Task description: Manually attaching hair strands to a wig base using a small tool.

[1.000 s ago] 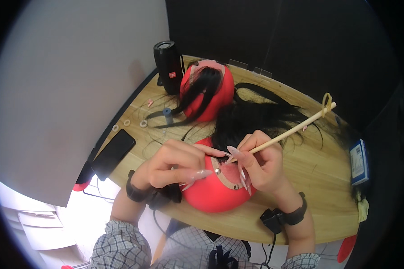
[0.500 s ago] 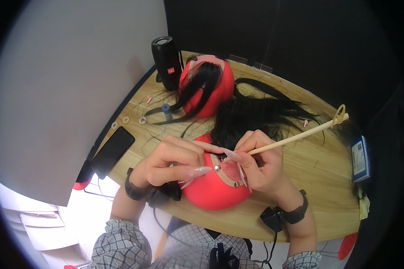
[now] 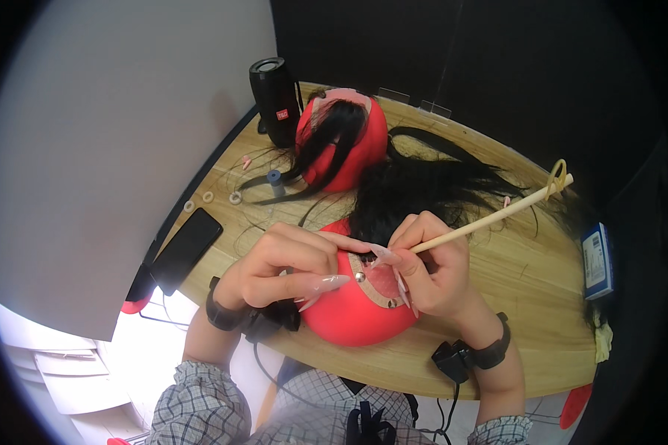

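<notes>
In front of me lies a red, rounded head form [image 3: 349, 319] with a pink mesh patch [image 3: 381, 280] bordered by beige tape and silver pins. Black hair [image 3: 375, 204] spreads from the patch's far edge. My left hand [image 3: 293, 259] rests against the form's left side; its index finger reaches to the hair's edge while the other fingers curl behind the thumb, hiding whatever they hold. My right hand [image 3: 434, 259] pinches a pale wooden stick [image 3: 490, 219], like a ventilating needle's handle, with a yellow band looped near its outer end. Fingernails cover its working tip.
Behind stands another red form [image 3: 378, 133] with black hair, beside a black cylindrical speaker [image 3: 271, 104]. A phone [image 3: 189, 248], small rings [image 3: 208, 198] and a blue-grey spool [image 3: 275, 183] lie left on the wooden table [image 3: 527, 319]. A blue-and-white box [image 3: 596, 261] sits at the right edge.
The wooden stick's outer end has risen and shifted slightly left as my right hand tilts a little. My left hand stays almost in place.
</notes>
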Motion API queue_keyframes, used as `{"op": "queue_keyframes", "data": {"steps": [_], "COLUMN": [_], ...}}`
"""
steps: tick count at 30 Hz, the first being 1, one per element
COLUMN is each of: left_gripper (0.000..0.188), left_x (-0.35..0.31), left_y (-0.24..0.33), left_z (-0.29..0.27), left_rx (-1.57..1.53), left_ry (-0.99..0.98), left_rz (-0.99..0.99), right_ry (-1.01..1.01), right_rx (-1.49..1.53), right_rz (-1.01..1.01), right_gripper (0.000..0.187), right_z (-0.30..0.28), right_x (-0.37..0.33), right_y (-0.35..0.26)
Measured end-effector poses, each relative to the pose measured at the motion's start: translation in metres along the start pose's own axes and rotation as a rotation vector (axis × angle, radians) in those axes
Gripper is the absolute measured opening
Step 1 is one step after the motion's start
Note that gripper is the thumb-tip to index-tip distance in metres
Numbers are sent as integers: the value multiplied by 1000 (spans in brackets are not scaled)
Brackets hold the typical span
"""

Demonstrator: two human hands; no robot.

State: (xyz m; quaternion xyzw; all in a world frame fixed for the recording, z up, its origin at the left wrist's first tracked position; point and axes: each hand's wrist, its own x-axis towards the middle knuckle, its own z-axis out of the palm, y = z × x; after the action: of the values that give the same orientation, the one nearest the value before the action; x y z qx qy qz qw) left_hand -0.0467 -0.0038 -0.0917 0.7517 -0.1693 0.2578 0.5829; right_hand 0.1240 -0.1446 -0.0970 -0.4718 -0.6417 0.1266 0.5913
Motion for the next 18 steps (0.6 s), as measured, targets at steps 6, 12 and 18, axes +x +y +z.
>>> {"op": "queue_keyframes", "data": {"steps": [6, 12, 18], "left_gripper": [21, 18, 18], "left_x": [0, -2, 0], "left_y": [1, -2, 0], "left_z": [0, 1, -1], "left_rx": [3, 11, 11], "left_ry": [0, 11, -7], "left_rz": [-3, 14, -4], "right_ry": [13, 17, -11], "right_rx": [22, 43, 105], "right_rz": [62, 169, 165], "right_gripper": [10, 9, 8], "right_z": [0, -1, -3], "right_x": [-2, -1, 0], "right_y": [1, -2, 0]}}
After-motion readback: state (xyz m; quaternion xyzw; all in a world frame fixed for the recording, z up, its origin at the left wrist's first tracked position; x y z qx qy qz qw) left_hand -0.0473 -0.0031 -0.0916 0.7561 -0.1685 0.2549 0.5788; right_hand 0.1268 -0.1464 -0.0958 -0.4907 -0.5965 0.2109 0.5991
